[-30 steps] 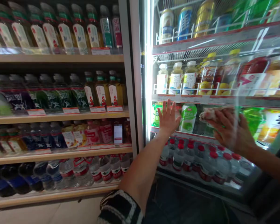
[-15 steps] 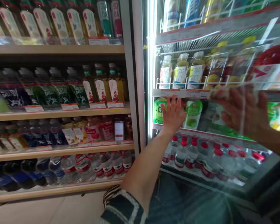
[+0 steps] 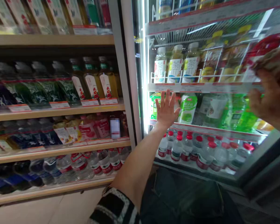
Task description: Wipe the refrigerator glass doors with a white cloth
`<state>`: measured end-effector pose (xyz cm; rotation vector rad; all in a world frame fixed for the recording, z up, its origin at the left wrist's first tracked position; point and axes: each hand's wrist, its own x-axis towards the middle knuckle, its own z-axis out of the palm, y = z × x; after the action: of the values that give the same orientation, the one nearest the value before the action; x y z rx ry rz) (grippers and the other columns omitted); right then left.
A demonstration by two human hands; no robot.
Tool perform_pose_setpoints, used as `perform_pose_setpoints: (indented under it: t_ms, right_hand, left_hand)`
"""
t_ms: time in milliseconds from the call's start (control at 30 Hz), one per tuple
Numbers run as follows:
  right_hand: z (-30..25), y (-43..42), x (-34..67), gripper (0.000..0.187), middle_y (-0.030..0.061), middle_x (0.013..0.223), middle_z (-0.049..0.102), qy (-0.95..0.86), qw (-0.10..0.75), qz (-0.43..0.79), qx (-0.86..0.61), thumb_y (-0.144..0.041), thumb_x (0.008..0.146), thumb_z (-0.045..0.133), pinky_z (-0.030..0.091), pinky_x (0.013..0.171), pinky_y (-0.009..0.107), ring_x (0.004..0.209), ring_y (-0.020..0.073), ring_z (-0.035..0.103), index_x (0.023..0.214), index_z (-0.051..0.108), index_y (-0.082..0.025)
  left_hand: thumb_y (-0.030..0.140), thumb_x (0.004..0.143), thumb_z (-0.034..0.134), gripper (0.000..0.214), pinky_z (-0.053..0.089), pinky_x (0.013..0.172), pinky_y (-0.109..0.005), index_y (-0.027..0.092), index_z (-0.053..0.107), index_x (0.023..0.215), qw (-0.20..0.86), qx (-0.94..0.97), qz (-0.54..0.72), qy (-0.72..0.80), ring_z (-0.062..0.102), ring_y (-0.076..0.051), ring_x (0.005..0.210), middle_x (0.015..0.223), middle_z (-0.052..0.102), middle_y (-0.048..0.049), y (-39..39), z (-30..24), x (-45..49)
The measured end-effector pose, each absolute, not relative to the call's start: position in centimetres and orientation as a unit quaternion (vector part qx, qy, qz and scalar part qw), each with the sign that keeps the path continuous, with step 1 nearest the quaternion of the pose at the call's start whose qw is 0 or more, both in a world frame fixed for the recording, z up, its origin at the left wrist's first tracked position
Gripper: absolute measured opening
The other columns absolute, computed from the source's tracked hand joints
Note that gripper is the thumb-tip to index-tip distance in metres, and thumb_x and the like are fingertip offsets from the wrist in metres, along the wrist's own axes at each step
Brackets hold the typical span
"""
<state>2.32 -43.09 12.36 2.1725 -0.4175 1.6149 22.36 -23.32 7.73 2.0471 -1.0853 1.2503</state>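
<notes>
My left hand (image 3: 166,110) is spread flat against the glass door (image 3: 252,165) of a lit drinks fridge, fingers apart and holding nothing. Behind it stand a green-labelled pouch (image 3: 188,107) and other green packs. My right hand (image 3: 270,99), at the right edge, has its fingers around a crumpled brownish cloth (image 3: 272,62). The cloth is up by the glass, in front of a bottle with a red top (image 3: 266,45). Part of the right hand is cut off by the frame.
Left of the fridge, an open shelf unit (image 3: 60,110) carries rows of bottles. Inside the fridge are tea bottles (image 3: 175,65) and red-capped water bottles (image 3: 177,147). Tiled floor (image 3: 67,208) shows below. My knees are close to the fridge base.
My right hand with the cloth has moved up and to the right across the glass. The left hand stays flat on the door. The view has shifted slightly.
</notes>
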Motion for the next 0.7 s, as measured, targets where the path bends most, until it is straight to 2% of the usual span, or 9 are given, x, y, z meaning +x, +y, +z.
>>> perform_pose_setpoints:
  t_ms: [67,133,233,433,567,633,700]
  right_hand:
    - [11.4,-43.5,1.4,0.055,0.0156,0.15,0.013,-0.165,0.182,0.579,0.777,-0.039,0.088,0.035,0.016,0.102,0.062,0.137,0.0349,0.011,0.139,0.034,-0.02]
    - [8.9,-43.4,0.5,0.054,0.0139,0.149,0.02,-0.139,0.199,0.554,0.796,-0.039,0.086,0.039,0.02,0.102,0.061,0.136,0.034,0.018,0.138,0.037,-0.025]
    - [6.5,-43.2,0.0,0.054,0.0088,0.146,0.029,-0.112,0.213,0.496,0.835,-0.033,0.082,0.047,0.019,0.105,0.056,0.134,0.0304,0.027,0.135,0.039,-0.034]
    - [8.0,-43.1,2.1,0.054,0.0171,0.147,0.021,-0.163,0.199,0.582,0.771,-0.037,0.083,0.045,0.022,0.101,0.06,0.135,0.0357,0.019,0.134,0.043,-0.019]
    - [5.9,-42.2,2.7,0.043,0.0112,0.144,0.032,-0.063,0.251,0.472,0.843,-0.032,0.083,0.048,0.019,0.105,0.053,0.134,0.0299,0.025,0.125,0.052,-0.025]
    - [6.5,-42.1,2.7,0.042,0.0104,0.143,0.034,-0.062,0.249,0.486,0.836,-0.032,0.085,0.044,0.017,0.106,0.054,0.134,0.0288,0.026,0.126,0.051,-0.026]
    - [8.5,-42.4,2.5,0.046,0.0136,0.146,0.027,-0.106,0.217,0.546,0.802,-0.035,0.087,0.041,0.018,0.103,0.057,0.135,0.0319,0.021,0.13,0.046,-0.022]
  left_hand:
    - [0.042,0.086,0.042,0.063,0.005,0.113,-0.051,0.015,0.023,0.14,0.251,0.756,0.456,-0.398,-0.004,-0.024,0.139,0.15,0.016,-0.0108,-23.3,7.8,22.2]
    - [0.04,0.086,0.043,0.064,0.006,0.113,-0.052,0.015,0.022,0.141,0.249,0.758,0.454,-0.396,-0.003,-0.024,0.139,0.15,0.015,-0.0109,-23.3,7.8,22.0]
    - [0.038,0.085,0.044,0.065,0.006,0.112,-0.053,0.014,0.021,0.141,0.248,0.767,0.448,-0.387,-0.003,-0.026,0.139,0.15,0.014,-0.0117,-23.4,7.8,21.7]
    - [0.038,0.085,0.043,0.065,0.007,0.112,-0.054,0.014,0.02,0.141,0.237,0.776,0.448,-0.375,-0.007,-0.026,0.138,0.15,0.011,-0.0127,-23.6,7.4,21.5]
    - [0.039,0.085,0.045,0.067,0.007,0.112,-0.053,0.013,0.02,0.141,0.225,0.778,0.448,-0.379,-0.007,-0.026,0.138,0.15,0.011,-0.0133,-23.4,6.8,21.6]
    - [0.04,0.085,0.045,0.067,0.006,0.112,-0.053,0.013,0.021,0.141,0.223,0.78,0.442,-0.382,-0.007,-0.026,0.138,0.15,0.012,-0.0137,-23.3,6.6,21.6]
    - [0.041,0.085,0.043,0.066,0.004,0.112,-0.053,0.014,0.021,0.141,0.225,0.782,0.437,-0.384,-0.008,-0.025,0.138,0.15,0.012,-0.0138,-23.2,6.5,21.6]
